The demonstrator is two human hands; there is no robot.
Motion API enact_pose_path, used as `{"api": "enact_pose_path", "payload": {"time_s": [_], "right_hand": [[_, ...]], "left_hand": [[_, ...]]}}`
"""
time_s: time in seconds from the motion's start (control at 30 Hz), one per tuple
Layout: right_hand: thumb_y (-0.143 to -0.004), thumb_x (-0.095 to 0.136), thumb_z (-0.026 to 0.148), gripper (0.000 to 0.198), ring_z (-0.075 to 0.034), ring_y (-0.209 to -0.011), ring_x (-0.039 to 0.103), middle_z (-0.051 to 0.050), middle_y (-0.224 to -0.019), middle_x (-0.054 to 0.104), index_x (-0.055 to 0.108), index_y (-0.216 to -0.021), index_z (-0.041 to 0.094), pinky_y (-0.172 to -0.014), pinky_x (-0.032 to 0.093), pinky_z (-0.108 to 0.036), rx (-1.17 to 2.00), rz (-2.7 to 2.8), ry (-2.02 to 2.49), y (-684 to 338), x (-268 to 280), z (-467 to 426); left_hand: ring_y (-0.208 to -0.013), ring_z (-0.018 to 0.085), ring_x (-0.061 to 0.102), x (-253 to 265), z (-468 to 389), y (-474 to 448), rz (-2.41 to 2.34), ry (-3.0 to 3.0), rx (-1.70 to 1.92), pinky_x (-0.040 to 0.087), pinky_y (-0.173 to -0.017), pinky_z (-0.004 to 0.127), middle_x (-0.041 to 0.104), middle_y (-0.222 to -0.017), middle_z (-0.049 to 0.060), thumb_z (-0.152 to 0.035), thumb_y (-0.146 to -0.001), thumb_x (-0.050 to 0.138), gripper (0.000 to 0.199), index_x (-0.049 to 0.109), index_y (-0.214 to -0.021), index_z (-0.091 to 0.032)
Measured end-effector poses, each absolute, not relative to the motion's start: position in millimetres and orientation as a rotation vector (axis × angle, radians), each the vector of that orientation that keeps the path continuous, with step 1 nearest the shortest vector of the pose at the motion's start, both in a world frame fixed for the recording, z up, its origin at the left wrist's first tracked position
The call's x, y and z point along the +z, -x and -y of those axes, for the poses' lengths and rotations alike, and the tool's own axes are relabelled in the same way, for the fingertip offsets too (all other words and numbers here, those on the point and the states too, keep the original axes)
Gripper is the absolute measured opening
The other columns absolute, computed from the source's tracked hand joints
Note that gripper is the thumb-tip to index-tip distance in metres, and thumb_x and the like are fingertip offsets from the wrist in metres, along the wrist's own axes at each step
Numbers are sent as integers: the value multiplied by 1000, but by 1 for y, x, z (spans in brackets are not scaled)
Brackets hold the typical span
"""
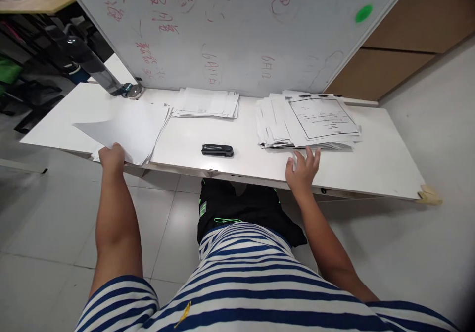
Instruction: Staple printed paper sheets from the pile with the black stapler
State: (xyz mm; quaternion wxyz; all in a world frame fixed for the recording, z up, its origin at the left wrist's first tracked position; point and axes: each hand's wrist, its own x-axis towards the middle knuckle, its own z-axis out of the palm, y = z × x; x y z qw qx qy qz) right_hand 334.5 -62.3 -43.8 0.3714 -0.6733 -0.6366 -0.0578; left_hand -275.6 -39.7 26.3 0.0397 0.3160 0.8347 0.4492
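At the left of the white table, my left hand (112, 157) grips the near edge of a blank sheet of paper (128, 131), whose left corner is lifted off the sheets below. My right hand (303, 168) is at the table's front edge with its fingers spread, holding nothing. Just beyond its fingertips is an uneven pile of papers (322, 117), the top one printed with a black frame. Between my hands lies a black stapler (217, 150). A smaller stack of papers (208, 103) rests behind it, against the whiteboard.
A whiteboard (237, 35) with red writing and a green magnet (364, 13) stands along the back of the white table (386, 154). A clear bottle (92, 62) is at the back left. Brown panels (411, 40) and a wall flank the right side.
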Motion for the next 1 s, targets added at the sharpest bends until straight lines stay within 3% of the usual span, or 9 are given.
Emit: {"api": "enact_pose_path", "payload": {"time_s": [0.1,0.2,0.27,0.33,0.4,0.53,0.67,0.9,1.0], "right_hand": [[-96,45,36,38,-41,-153,23,-22,-148,48,65,-122,17,-115,30,-68,-134,1629,1731,-335,-43,62],[-96,45,37,38,-41,-152,25,-21,-148,49,65,-120,17,-114,31,-67,-150,1622,1737,-334,-44,62],[-97,44,37,38,-41,-152,26,-21,-147,50,65,-121,17,-114,32,-66,-156,1620,1743,-334,-45,61],[-97,44,37,38,-40,-151,27,-21,-147,49,64,-123,17,-115,32,-65,-160,1630,1744,-334,-46,61],[-97,45,37,40,-40,-152,25,-22,-151,44,62,-126,16,-116,31,-64,-158,1641,1740,-334,-46,61],[-96,46,37,47,-40,-154,18,-22,-161,26,51,-138,18,-116,27,-67,-140,1629,1739,-332,-45,64],[-95,46,38,54,-38,-156,11,-20,-165,17,41,-146,20,-118,26,-66,-103,1635,1718,-334,-43,65],[-98,41,44,51,-33,-155,21,-16,-159,39,47,-143,20,-124,16,-61,-74,1732,1814,-371,3,17],[-96,42,55,68,-35,-157,17,-17,-165,31,38,-152,18,-124,12,-64,122,1801,1981,-387,16,-9]], "left_hand": [[-117,32,58,22,41,273,-2680,-658,1305,41,-109,65,64,-120,19,-29,-86,60,25,48,-101,-13],[-143,41,33,20,48,261,-2795,-415,1296,22,-115,73,34,-155,25,-30,-84,66,64,30,-133,-11],[-150,44,15,18,55,243,-2885,-357,1326,12,-116,73,10,-163,29,-33,-84,67,86,11,-145,-10],[-152,44,9,17,62,213,-2941,-499,1370,7,-120,67,2,-163,32,-34,-86,63,90,4,-149,-6],[-153,41,11,13,69,170,-2894,-826,1419,8,-124,61,8,-162,31,-35,-90,58,86,7,-152,-3],[-158,35,4,0,77,60,-2439,-1560,1404,6,-125,61,10,-165,23,-42,-91,58,72,27,-151,-18],[-157,37,12,-16,77,-28,-1846,-2035,1167,2,-127,59,31,-161,17,-46,-86,66,54,58,-134,-25],[-157,37,15,-47,65,-67,-1833,-2198,1214,8,-127,59,42,-158,16,-44,-88,64,50,64,-133,-23],[-157,40,12,-49,64,-67,-1914,-2296,1180,12,-125,63,40,-160,20,-44,-89,62,53,62,-135,-17]]}}
